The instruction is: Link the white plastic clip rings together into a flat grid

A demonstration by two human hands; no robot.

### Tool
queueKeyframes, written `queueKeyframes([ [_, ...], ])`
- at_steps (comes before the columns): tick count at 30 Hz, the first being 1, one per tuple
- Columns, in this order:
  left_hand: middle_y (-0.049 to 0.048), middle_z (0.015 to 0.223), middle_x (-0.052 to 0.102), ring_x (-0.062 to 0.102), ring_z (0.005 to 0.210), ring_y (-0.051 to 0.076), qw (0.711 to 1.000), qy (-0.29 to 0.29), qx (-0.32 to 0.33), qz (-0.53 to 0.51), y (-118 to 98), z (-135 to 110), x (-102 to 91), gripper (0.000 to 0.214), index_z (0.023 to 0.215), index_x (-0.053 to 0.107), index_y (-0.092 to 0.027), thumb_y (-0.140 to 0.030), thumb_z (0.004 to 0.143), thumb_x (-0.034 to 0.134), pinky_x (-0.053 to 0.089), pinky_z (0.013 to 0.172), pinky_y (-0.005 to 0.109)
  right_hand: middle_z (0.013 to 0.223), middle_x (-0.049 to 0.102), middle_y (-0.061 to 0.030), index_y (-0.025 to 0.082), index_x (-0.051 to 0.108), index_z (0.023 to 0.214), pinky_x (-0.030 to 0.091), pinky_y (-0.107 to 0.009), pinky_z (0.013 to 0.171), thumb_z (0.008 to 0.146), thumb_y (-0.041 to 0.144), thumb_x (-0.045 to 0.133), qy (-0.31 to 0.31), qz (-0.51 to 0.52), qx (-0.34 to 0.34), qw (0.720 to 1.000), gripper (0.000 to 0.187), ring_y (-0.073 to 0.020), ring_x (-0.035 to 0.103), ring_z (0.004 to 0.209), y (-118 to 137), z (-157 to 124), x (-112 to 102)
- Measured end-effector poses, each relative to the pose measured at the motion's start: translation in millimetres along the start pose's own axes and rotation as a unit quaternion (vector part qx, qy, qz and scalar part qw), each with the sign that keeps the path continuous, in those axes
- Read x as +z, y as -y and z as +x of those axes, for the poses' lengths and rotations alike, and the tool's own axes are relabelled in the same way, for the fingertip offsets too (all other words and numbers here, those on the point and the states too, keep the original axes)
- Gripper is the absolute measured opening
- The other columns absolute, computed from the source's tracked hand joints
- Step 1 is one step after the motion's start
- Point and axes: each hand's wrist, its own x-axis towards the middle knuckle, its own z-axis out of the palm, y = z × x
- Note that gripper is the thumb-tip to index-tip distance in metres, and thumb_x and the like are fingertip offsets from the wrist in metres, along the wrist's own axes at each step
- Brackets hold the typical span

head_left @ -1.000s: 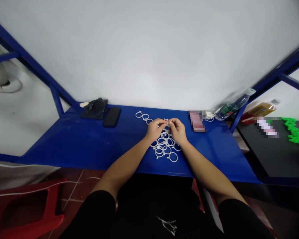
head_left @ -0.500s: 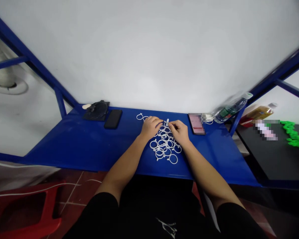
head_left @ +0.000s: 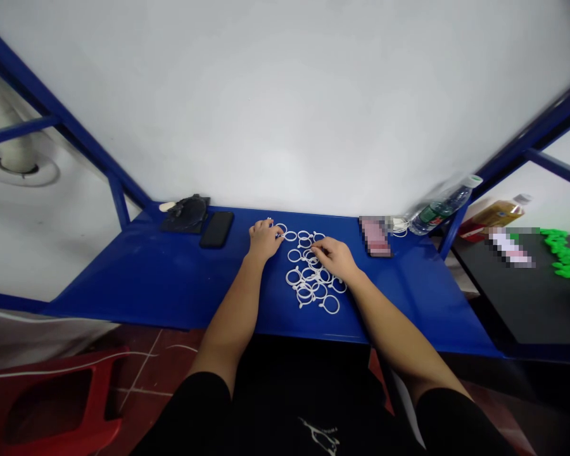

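Note:
Several white plastic rings (head_left: 313, 284) lie in a loose pile on the blue table (head_left: 171, 278). Behind the pile, a short row of white rings (head_left: 298, 236) runs along the table. My left hand (head_left: 263, 241) rests at the left end of that row, fingers curled, with a ring at its fingertips. My right hand (head_left: 336, 258) lies low over the far side of the pile, its fingertips drawn together on a ring there.
A black phone (head_left: 216, 228) and a dark pouch (head_left: 185, 212) lie at the back left. A blurred phone (head_left: 375, 235) and a tipped water bottle (head_left: 439, 209) are at the back right. A black table with green parts (head_left: 567, 259) stands to the right, and a red stool (head_left: 47, 405) sits lower left.
My hands were together, raised over the pile, working one ring. They have since parted: the left moved back-left to the row of rings and the right dropped onto the pile.

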Motion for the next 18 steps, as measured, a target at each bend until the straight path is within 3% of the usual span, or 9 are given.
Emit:
queueKeyframes([
  [3,0.0113,0.137,0.067,0.054,0.131,0.038,0.999,-0.038,0.016,-0.021,-7,1,-1.0,0.003,0.089,0.078,-0.025,-0.024,0.087,0.076,0.039,0.107,0.058,0.092,0.076,-0.0061,0.023,0.075,0.101,0.051,-0.033,0.076,0.102,0.033,0.058,-0.001,-0.001,0.005,1.000,0.020,-0.0209,0.069,0.082,-1,0,1],
  [6,0.0086,0.119,0.076,0.065,0.114,0.031,0.991,-0.088,0.058,-0.082,-19,1,-3.5,0.007,0.092,0.076,-0.024,-0.020,0.088,0.073,0.045,0.102,0.050,0.092,0.075,-0.0063,0.023,0.075,0.109,0.051,-0.033,0.075,0.102,0.034,0.058,-0.023,-0.004,0.011,1.000,0.022,-0.0208,0.068,0.082,-2,-1,2],
  [9,0.0062,0.097,0.079,0.071,0.093,0.024,0.972,-0.120,0.134,-0.152,-36,-3,-3.9,0.011,0.098,0.077,-0.023,-0.020,0.091,0.069,0.053,0.089,0.041,0.094,0.074,-0.0065,0.023,0.072,0.120,0.052,-0.033,0.073,0.102,0.035,0.058,-0.063,0.009,0.021,0.998,0.026,-0.0199,0.066,0.078,-2,-2,3],
  [13,0.0055,0.096,0.081,0.073,0.089,0.021,0.938,-0.146,0.244,-0.201,-57,-13,-0.4,0.012,0.098,0.078,-0.023,-0.024,0.096,0.067,0.055,0.086,0.039,0.096,0.074,-0.0073,0.024,0.072,0.123,0.052,-0.034,0.075,0.103,0.037,0.057,-0.092,0.025,0.022,0.995,0.028,-0.0204,0.067,0.079,-1,-2,3],
  [18,0.0054,0.096,0.081,0.074,0.087,0.020,0.927,-0.151,0.242,-0.242,-67,-18,1.3,0.015,0.097,0.080,-0.025,-0.032,0.099,0.067,0.057,0.084,0.039,0.091,0.075,-0.0073,0.024,0.076,0.110,0.053,-0.035,0.077,0.104,0.038,0.055,-0.087,0.032,0.012,0.996,0.026,-0.0211,0.068,0.081,1,-1,2],
])
